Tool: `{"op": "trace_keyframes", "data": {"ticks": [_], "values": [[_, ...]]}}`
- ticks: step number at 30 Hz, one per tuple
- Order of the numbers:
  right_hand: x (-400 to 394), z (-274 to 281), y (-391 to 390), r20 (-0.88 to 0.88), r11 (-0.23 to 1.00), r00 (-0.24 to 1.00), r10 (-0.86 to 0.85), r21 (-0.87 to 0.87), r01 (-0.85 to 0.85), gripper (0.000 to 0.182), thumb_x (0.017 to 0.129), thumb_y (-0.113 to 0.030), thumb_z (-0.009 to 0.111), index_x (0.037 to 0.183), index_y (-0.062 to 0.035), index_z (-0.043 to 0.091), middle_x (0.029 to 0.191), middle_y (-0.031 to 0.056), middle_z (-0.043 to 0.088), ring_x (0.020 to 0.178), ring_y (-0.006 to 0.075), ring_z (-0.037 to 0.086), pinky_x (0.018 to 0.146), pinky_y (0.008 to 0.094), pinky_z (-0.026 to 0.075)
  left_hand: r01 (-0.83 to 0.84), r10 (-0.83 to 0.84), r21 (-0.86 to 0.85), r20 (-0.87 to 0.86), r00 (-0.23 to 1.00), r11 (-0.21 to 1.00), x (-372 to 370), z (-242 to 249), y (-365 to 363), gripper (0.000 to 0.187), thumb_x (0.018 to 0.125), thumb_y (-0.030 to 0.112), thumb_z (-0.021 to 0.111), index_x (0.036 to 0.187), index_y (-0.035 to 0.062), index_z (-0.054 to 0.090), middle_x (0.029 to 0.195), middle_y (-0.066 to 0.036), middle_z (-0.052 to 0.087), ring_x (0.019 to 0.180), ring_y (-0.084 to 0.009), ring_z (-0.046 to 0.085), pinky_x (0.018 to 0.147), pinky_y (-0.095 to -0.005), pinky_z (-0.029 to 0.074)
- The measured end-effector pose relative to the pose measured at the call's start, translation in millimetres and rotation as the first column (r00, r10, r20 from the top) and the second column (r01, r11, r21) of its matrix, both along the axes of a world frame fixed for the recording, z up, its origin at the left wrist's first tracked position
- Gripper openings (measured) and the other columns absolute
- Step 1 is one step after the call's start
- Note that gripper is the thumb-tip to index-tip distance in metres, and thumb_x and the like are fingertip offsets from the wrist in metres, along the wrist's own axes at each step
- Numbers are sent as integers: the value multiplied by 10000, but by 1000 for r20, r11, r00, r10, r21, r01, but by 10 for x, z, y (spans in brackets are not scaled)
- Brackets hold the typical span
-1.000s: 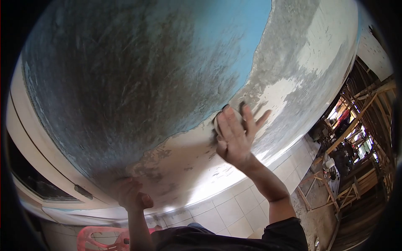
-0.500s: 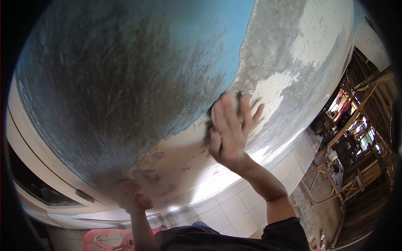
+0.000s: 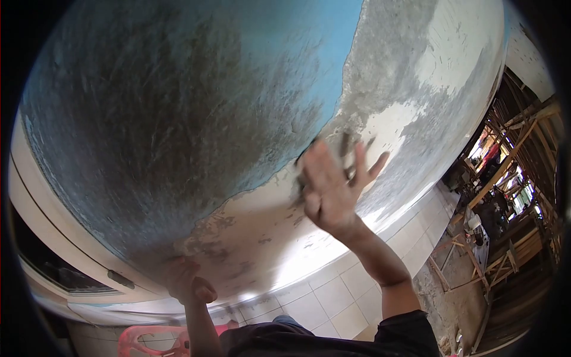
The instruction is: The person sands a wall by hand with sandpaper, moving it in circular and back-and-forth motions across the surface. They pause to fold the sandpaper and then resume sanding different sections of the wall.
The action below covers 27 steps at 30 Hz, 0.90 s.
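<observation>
My right hand (image 3: pixel 333 193) is against the patchy wall (image 3: pixel 262 208), where the blue paint meets the pale plaster. Two of its fingers are spread wide, and motion blurs it. A pale rounded piece under its fingers, clearer a moment ago, is now mostly hidden; I cannot make out its kind. Lower left, in shadow, my left hand (image 3: pixel 189 282) rests its fingers on the wall near the white frame, its thumb apart, with nothing seen in it. The blue paint (image 3: pixel 330 65) bears wide dark smudges, and grey and white patches lie to its right.
A pink plastic chair (image 3: pixel 134 342) stands below my left arm. White floor tiles (image 3: pixel 333 297) run along the wall's foot. The white frame (image 3: pixel 77 250) with a dark pane is at the left. On the right are wooden beams (image 3: pixel 505 160) and a timber stand (image 3: pixel 470 262).
My right hand has moved slightly down and to the right along the wall, covering more of the pale piece. My left hand is almost where it was.
</observation>
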State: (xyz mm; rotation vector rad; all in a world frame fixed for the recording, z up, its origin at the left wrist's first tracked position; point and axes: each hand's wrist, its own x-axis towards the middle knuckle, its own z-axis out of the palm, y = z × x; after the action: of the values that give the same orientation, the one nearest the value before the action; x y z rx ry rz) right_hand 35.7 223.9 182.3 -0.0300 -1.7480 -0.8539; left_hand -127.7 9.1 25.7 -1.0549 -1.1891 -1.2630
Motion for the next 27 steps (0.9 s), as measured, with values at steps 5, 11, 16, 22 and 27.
{"op": "trace_keyframes", "data": {"ticks": [5,11,16,22,27], "values": [[-83,-253,-105,74,984,994,86,-159,-74,431,958,-245,307,1346,-123,449,1459,81,346,1387,370,160,1090,607,-72,20,-17,55,-39,999,998,-29,23,20,435,891,330,318,748,20,588,650,-88,571,685,-259,573,644,-384,471],[114,131,-33,-72,971,988,-134,-211,116,404,942,-259,387,1340,-224,450,1458,63,345,1393,349,156,1053,674,-45,19,-17,42,-52,999,999,-47,-12,6,431,896,325,318,768,15,588,678,-97,572,690,-262,571,632,-384,463],[18,-251,-11,69,983,993,-99,-147,108,572,938,-392,330,1386,-37,364,1468,246,242,1382,438,99,1041,635,-112,32,-30,46,-49,998,998,-49,-14,8,426,899,316,316,786,12,591,696,-101,575,697,-262,572,632,-384,460],[103,242,-131,45,902,977,-206,-378,208,724,938,-482,280,1394,80,257,1494,257,141,1392,424,-51,1038,593,-157,5,-5,61,5,1000,998,-8,-41,47,460,904,367,288,719,42,556,664,-86,560,748,-270,541,699,-395,435],[-29,-72,-129,71,949,993,-96,-293,113,798,918,-552,308,1381,97,264,1480,295,129,1403,392,26,1008,618,-191,24,-22,73,-37,999,997,-20,-4,50,467,906,370,295,730,35,568,684,-95,577,758,-273,548,690,-400,436]]}}
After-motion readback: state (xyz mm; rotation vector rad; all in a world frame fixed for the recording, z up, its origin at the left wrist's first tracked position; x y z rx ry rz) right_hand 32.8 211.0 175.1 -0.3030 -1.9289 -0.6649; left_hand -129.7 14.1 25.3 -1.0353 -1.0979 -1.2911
